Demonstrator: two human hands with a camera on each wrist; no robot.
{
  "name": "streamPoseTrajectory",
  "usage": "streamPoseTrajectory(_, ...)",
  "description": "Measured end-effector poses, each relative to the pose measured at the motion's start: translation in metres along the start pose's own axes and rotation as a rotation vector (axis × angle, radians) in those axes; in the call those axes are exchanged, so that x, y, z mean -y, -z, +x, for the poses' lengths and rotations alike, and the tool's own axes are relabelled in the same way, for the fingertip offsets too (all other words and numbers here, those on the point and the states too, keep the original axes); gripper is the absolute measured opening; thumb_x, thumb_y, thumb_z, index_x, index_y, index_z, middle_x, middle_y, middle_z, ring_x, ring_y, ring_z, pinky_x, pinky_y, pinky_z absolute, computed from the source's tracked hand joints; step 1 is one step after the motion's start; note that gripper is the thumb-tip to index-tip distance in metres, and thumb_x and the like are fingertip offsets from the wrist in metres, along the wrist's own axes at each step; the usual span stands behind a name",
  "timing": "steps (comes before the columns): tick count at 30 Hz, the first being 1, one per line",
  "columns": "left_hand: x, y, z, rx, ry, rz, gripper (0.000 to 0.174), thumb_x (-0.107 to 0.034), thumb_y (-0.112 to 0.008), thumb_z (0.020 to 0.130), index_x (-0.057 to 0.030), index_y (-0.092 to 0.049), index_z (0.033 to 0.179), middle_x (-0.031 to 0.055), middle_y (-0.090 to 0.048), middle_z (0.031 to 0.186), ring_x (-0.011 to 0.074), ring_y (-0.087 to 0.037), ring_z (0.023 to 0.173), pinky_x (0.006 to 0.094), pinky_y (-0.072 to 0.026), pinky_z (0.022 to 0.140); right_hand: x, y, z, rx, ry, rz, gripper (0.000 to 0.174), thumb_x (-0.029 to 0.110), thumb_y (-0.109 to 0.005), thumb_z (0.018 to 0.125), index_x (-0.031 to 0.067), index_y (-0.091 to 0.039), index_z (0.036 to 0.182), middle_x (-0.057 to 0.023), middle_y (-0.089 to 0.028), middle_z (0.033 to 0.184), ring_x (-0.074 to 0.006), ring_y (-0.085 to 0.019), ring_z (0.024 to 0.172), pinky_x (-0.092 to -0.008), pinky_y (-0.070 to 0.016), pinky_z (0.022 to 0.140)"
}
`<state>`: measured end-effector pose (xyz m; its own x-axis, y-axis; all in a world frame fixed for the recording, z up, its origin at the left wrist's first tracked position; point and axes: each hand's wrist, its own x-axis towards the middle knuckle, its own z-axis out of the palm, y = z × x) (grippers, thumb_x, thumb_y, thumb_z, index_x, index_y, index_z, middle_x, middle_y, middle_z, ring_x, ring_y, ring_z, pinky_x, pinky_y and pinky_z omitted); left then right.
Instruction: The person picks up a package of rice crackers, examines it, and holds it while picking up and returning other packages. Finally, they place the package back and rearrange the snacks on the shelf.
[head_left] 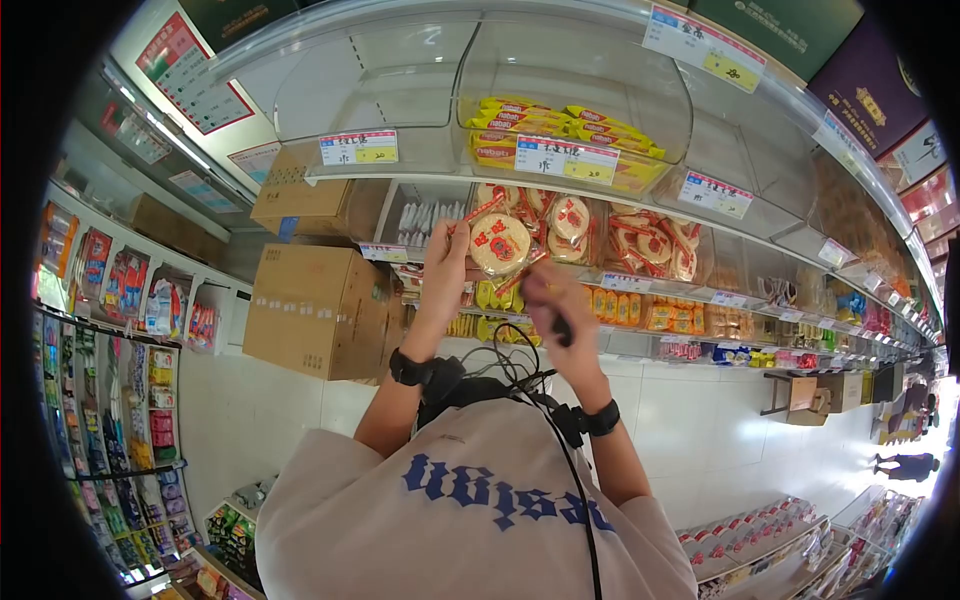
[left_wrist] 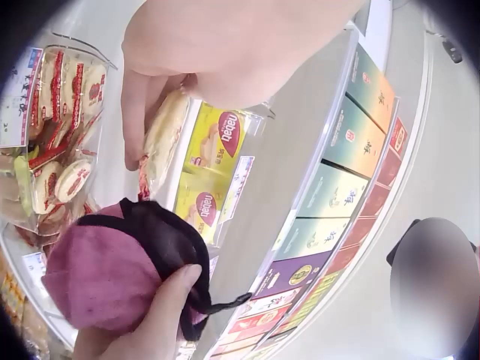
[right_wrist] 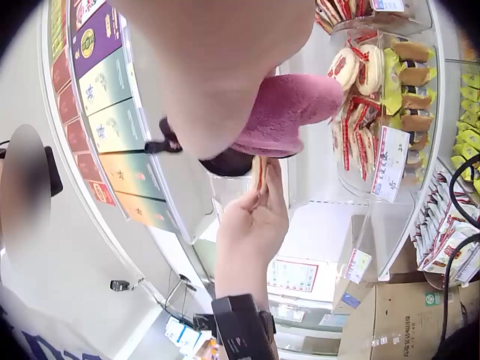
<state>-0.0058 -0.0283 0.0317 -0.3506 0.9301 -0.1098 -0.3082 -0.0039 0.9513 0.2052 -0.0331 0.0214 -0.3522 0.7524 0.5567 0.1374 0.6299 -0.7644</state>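
Observation:
In the head view my left hand (head_left: 446, 268) grips a round cracker in clear, red-printed wrapping (head_left: 499, 246) by its left edge. The left wrist view shows this wrapped cracker (left_wrist: 165, 135) edge-on, between the thumb and fingers of the left hand (left_wrist: 217, 49). My right hand (head_left: 566, 310) holds a bunched pink cloth with black edging (left_wrist: 112, 270) and a dangling black cord, right at the wrapper's lower end. From the right wrist camera, the pink cloth (right_wrist: 289, 112) hides most of the cracker, and my left hand (right_wrist: 253, 229) shows behind it.
A shelf bin of similar wrapped crackers (head_left: 570, 222) stands just behind my hands. Above it are yellow wafer packs (head_left: 560, 130) behind a clear front with price tags. Cardboard boxes (head_left: 300, 310) are stacked at the left. Black cables (head_left: 515, 350) hang near my chest.

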Motion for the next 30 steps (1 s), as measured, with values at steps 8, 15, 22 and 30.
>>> streamPoseTrajectory(8,0.015,-0.017,-0.014,0.106,-0.126,0.254,0.027,-0.034,-0.052,0.108,-0.008,-0.056,0.111,0.0,-0.064,0.088,0.0042,-0.063,0.076,0.0186,-0.0496,0.065,-0.005,-0.009,0.005,-0.239,-0.62,0.725,0.027,0.024,-0.064,0.103,0.0025,-0.065,0.12,-0.0001,-0.067,0.104,-0.0046,-0.059,0.09,-0.0233,-0.048,0.077)
streamPoseTrajectory(15,0.024,-0.014,-0.023,0.13,-0.235,0.321,0.043,-0.036,-0.053,0.107,-0.0045,-0.051,0.136,0.0087,-0.062,0.122,0.0134,-0.06,0.109,0.0277,-0.0503,0.088,-0.005,0.0,0.005,-0.151,-0.867,0.205,0.017,0.015,-0.067,0.1,0.0003,-0.067,0.107,0.0004,-0.067,0.087,-0.0086,-0.06,0.079,-0.0215,-0.0467,0.073)
streamPoseTrajectory(22,0.032,-0.015,-0.022,0.219,0.208,-0.047,0.07,-0.062,-0.032,0.106,-0.0043,-0.049,0.143,0.0091,-0.056,0.132,0.0164,-0.055,0.118,0.0318,-0.045,0.101,0.019,-0.038,0.011,0.097,-0.066,-0.097,0.063,0.005,-0.071,0.085,0.0067,-0.053,0.145,-0.019,-0.045,0.153,-0.0374,-0.044,0.14,-0.0429,-0.04,0.112)
streamPoseTrajectory(30,0.011,-0.003,-0.027,0.286,0.304,-0.115,0.067,-0.062,-0.036,0.105,-0.008,-0.052,0.141,0.0058,-0.059,0.131,0.0159,-0.058,0.116,0.0312,-0.0467,0.099,0.017,-0.041,0.028,0.139,-0.024,-0.207,0.056,0.022,-0.067,0.092,0.0085,-0.054,0.145,-0.0162,-0.037,0.16,-0.0375,-0.032,0.149,-0.0506,-0.0263,0.121)
